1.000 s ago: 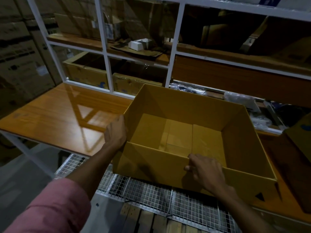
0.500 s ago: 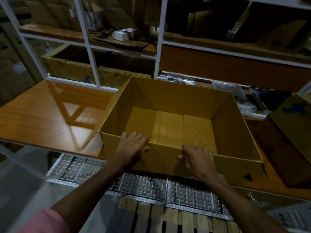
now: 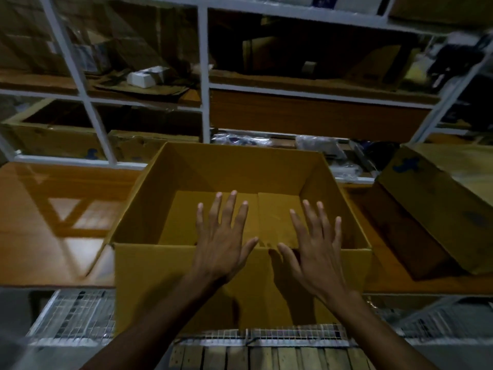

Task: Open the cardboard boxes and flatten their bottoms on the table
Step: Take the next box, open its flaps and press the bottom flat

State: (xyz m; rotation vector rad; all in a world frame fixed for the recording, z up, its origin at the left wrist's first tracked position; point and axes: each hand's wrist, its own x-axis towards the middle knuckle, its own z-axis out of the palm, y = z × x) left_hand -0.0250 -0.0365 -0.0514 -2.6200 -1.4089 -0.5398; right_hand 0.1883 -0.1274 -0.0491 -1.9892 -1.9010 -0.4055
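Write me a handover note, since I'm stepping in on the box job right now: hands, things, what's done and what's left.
Left hand: open, fingers spread, over the near wall of the open cardboard box, reaching in.
Right hand: open, likewise.
The box stands upright on the wooden table, overhanging its near edge. Bottom flaps are folded down inside.
A second box lies tilted at the right.
Done: box opened.
Left: press the bottom flat; contact can't be confirmed.
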